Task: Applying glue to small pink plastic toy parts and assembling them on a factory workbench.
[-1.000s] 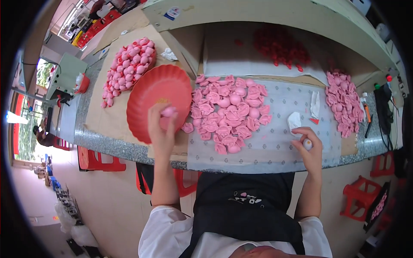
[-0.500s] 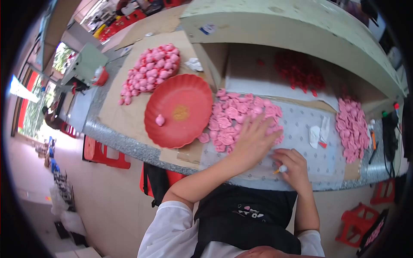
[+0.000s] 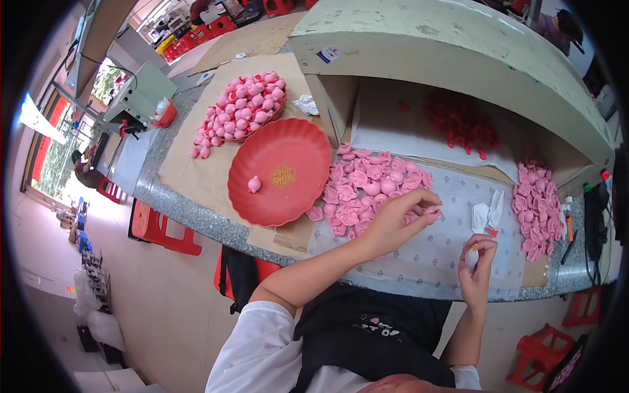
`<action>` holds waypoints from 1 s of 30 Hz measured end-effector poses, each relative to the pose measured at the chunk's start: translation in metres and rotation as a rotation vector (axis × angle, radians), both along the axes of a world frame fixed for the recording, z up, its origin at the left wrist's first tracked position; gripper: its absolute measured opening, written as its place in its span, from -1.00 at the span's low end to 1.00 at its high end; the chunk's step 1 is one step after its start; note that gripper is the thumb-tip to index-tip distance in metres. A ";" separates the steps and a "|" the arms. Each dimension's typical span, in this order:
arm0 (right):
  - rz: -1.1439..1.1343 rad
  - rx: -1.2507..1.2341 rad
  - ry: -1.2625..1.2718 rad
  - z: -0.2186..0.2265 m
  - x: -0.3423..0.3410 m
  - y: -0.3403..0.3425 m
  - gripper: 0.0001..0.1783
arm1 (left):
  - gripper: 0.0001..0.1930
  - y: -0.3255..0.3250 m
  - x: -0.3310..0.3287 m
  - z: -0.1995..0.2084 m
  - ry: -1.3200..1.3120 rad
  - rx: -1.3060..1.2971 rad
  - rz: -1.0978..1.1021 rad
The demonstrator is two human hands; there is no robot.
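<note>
Above the patterned white sheet, my left hand pinches a small pink petal-like piece between its fingertips. To its left and beyond it lies a spread-out pile of pink petal-like pieces with some round ones among them. My right hand is closed around a small white bottle with a yellow tip pointing up. A red scalloped plate stands left of the pile. On it rests a single pink ball-shaped piece.
A heap of pink balls with red parts sits at the far left. Red pieces lie under the pale green shelf. More pink pieces, white packets, a pen-like orange item and black cables are at the right.
My left hand has lifted off the pink pile and moved right with a pink piece in its fingers. My right hand moved right, and the bottle's tip now points up.
</note>
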State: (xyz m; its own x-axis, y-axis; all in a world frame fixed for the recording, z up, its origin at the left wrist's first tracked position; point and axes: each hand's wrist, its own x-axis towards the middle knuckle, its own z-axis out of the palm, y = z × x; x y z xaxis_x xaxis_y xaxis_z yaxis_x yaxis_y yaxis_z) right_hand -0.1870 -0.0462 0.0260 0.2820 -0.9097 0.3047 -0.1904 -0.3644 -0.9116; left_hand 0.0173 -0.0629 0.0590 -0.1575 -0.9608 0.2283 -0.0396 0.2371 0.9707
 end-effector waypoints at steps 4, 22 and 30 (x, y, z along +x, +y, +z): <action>-0.038 0.095 -0.224 0.010 0.004 0.003 -0.66 | -0.84 0.029 0.003 -0.009 0.398 0.174 -0.106; -0.569 -0.338 0.739 -0.015 -0.003 -0.190 -0.64 | -0.79 0.045 -0.010 -0.028 0.710 0.339 0.183; -0.213 0.050 0.141 0.032 0.008 -0.101 -0.83 | -0.82 0.043 -0.006 -0.033 0.667 0.289 0.264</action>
